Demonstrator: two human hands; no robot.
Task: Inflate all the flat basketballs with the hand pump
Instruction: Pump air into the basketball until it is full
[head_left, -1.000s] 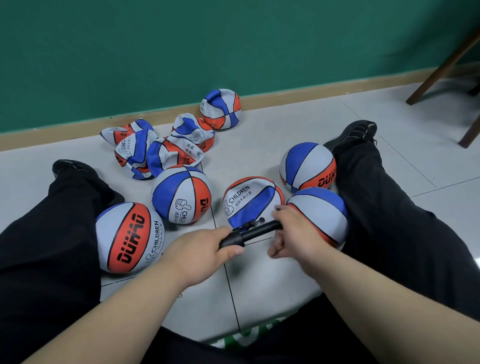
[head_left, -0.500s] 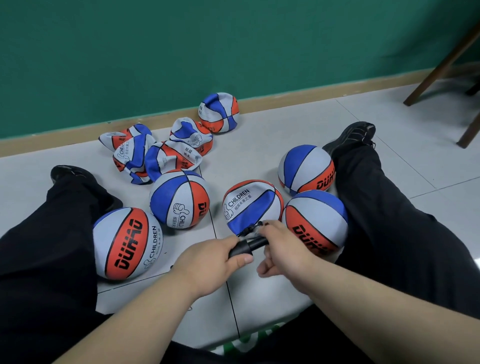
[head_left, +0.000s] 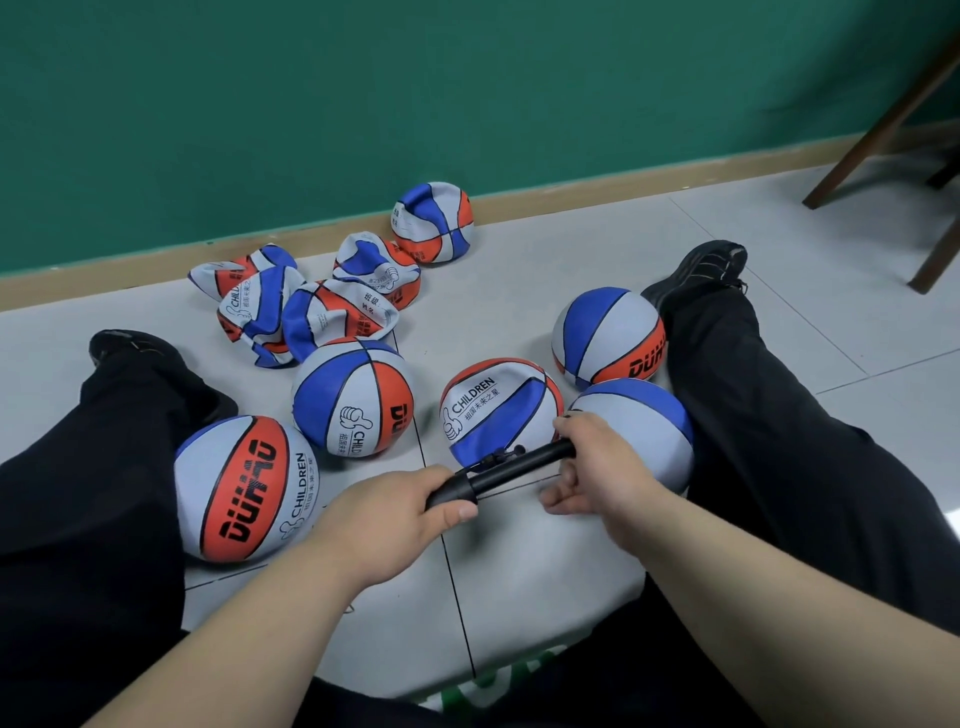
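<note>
Black pump, clenched by left grip and right grip, seems mid-stroke into the half-flat ball just beyond; next, push inward.

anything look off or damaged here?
No damage visible. Only unfinished balls look odd: a crumpled heap near the wall, a dented ball by the baseboard, and the creased ball at the pump, which left hand and right hand both grip.
</note>
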